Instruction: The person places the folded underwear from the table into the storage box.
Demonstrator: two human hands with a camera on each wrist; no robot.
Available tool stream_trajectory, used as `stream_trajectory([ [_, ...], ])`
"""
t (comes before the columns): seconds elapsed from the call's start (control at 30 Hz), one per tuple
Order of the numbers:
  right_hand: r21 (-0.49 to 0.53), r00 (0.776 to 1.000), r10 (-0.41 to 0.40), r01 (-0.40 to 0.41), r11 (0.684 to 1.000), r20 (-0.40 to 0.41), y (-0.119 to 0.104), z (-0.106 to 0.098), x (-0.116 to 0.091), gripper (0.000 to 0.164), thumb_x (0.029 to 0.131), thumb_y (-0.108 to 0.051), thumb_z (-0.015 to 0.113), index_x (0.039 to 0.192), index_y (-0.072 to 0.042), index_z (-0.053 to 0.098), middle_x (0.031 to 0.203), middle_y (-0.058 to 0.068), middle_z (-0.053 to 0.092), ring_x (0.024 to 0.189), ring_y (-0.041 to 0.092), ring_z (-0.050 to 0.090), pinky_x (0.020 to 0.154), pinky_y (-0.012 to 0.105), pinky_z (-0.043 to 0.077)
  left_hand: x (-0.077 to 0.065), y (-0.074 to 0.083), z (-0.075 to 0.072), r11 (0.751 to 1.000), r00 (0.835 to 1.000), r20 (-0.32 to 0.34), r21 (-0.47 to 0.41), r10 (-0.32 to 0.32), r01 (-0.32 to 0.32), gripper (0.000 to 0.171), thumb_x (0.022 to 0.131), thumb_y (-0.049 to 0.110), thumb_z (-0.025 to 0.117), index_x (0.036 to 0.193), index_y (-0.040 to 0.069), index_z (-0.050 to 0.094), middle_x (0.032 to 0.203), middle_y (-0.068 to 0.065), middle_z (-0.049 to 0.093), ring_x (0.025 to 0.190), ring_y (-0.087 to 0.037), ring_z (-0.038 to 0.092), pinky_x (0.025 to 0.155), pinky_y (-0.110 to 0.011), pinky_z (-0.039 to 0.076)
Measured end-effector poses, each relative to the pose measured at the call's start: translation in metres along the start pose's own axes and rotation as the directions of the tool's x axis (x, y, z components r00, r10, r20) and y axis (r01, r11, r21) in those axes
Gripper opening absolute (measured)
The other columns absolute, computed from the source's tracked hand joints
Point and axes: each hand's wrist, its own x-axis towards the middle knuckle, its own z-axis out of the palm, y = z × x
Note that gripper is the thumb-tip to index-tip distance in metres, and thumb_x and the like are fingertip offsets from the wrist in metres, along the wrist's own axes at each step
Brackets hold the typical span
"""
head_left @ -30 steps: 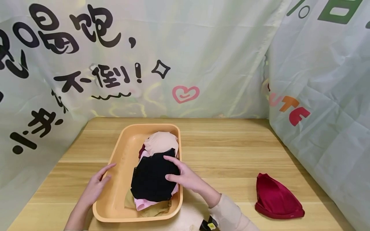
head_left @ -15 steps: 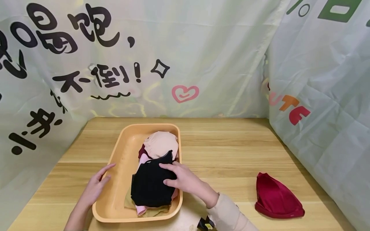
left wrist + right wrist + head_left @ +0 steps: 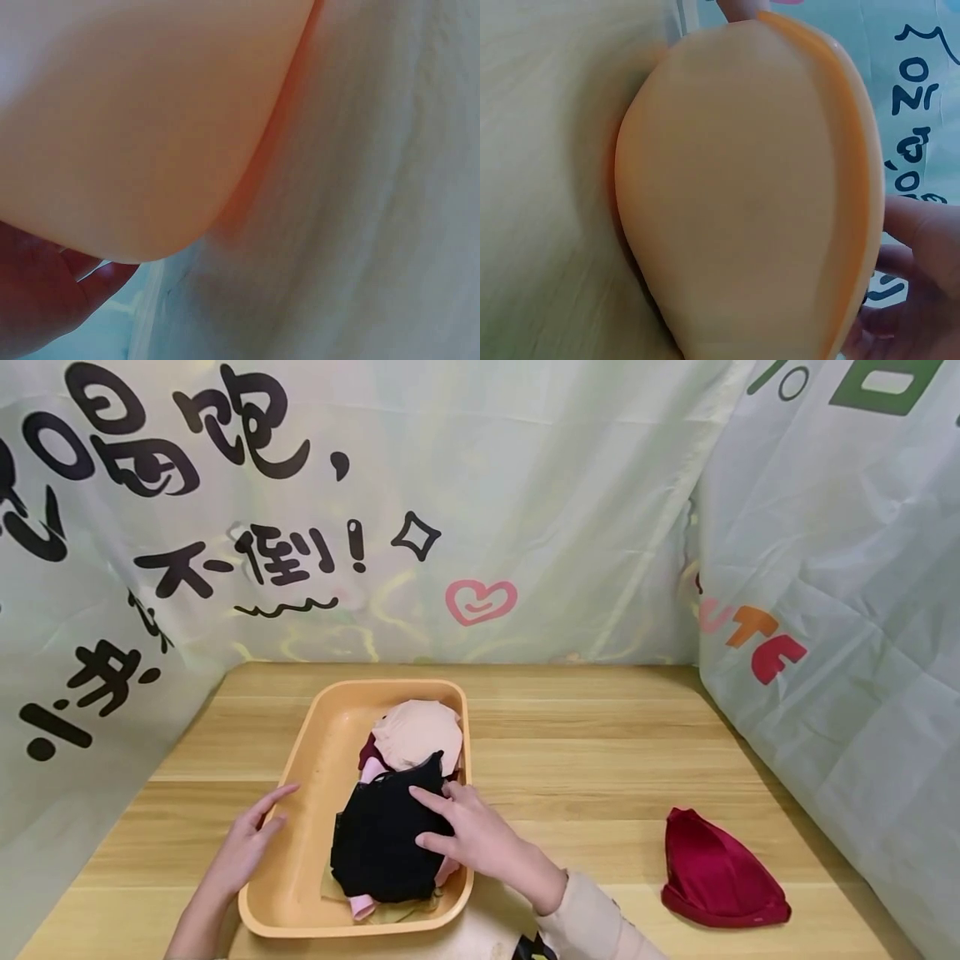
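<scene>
An orange plastic tray (image 3: 300, 860) stands on the left part of the table, with a heap of small folded garments along its right side. On top of the heap lies a black garment (image 3: 386, 843), thin and loosely folded. My right hand (image 3: 480, 839) reaches over the tray's right rim and touches that garment, index finger and thumb spread apart on it. Its other fingers are partly hidden. Against the tray's left rim rests my left hand (image 3: 251, 843), fingers extended. Both wrist views show mostly the tray's outer wall (image 3: 735, 187).
A pale pink rounded garment (image 3: 420, 735) lies at the heap's far end. Lilac-pink and tan cloth (image 3: 397, 912) shows underneath. A dark red folded bra (image 3: 720, 877) lies on the table at right. Printed cloth (image 3: 562, 510) hangs around the table.
The black garment has shifted left and toward me within the tray, and my right hand has moved the same way. The lilac-pink cloth below is more covered. My left hand stays put.
</scene>
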Motion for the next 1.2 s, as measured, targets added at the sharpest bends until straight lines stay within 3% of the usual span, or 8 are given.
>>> stream_trajectory([
  [0.13,-0.015,0.999,-0.005,0.004,1.0,-0.046,0.001,-0.002,-0.004,0.05,0.085,-0.034,0.061,0.132,-0.02,0.05,0.116,0.013,0.052,0.099,0.024,0.045,0.069,0.031,0.046,0.0,-0.001,0.001,1.0,1.0,-0.001,-0.002,0.005,-0.005,0.032,0.093,0.0,0.044,0.124,-0.009,0.046,0.121,0.031,0.041,0.115,0.02,0.028,0.088,0.0,0.024],
  [0.33,0.021,0.993,-0.057,0.06,0.998,-0.103,0.006,-0.004,-0.008,0.044,0.087,-0.032,0.06,0.127,-0.014,0.055,0.112,0.008,0.054,0.098,0.021,0.045,0.076,0.034,0.045,0.0,-0.001,0.0,1.0,1.0,0.007,-0.009,0.001,-0.001,0.033,0.094,0.003,0.043,0.124,-0.009,0.046,0.122,0.031,0.04,0.115,0.02,0.027,0.088,0.0,0.024],
  [0.6,0.141,0.991,-0.031,0.05,0.989,-0.134,0.013,-0.009,-0.014,0.04,0.088,-0.029,0.059,0.124,-0.012,0.057,0.109,0.003,0.055,0.092,0.017,0.049,0.074,0.027,0.044,-0.001,-0.002,0.0,1.0,1.0,0.005,-0.001,-0.021,0.021,0.033,0.094,0.003,0.043,0.125,-0.008,0.046,0.121,0.031,0.04,0.115,0.02,0.027,0.089,0.001,0.023],
  [0.77,0.211,0.99,0.005,0.025,0.977,-0.137,0.02,-0.011,-0.018,0.038,0.088,-0.026,0.059,0.123,-0.01,0.057,0.101,0.002,0.057,0.087,0.016,0.053,0.069,0.025,0.044,0.0,-0.004,0.0,1.0,1.0,-0.001,0.002,-0.012,0.012,0.032,0.094,0.002,0.043,0.125,-0.007,0.046,0.121,0.031,0.04,0.115,0.02,0.026,0.089,0.001,0.023],
  [0.93,0.273,0.988,0.049,-0.007,0.962,-0.146,0.029,-0.012,-0.025,0.038,0.087,-0.023,0.06,0.123,-0.009,0.057,0.105,0.003,0.06,0.085,0.017,0.055,0.065,0.023,0.044,0.0,-0.004,0.001,1.0,1.0,-0.01,-0.018,0.004,-0.004,0.032,0.093,0.0,0.044,0.124,-0.008,0.047,0.12,0.031,0.041,0.115,0.02,0.027,0.089,0.0,0.023],
  [1.2,0.355,0.978,0.133,-0.068,0.932,-0.162,0.05,-0.015,-0.045,0.04,0.088,-0.022,0.06,0.121,-0.001,0.056,0.1,0.01,0.06,0.081,0.015,0.055,0.066,0.021,0.046,-0.001,-0.002,0.001,1.0,1.0,-0.008,-0.011,0.006,-0.006,0.031,0.094,0.001,0.044,0.123,-0.009,0.047,0.12,0.031,0.04,0.114,0.021,0.027,0.088,0.0,0.024],
])
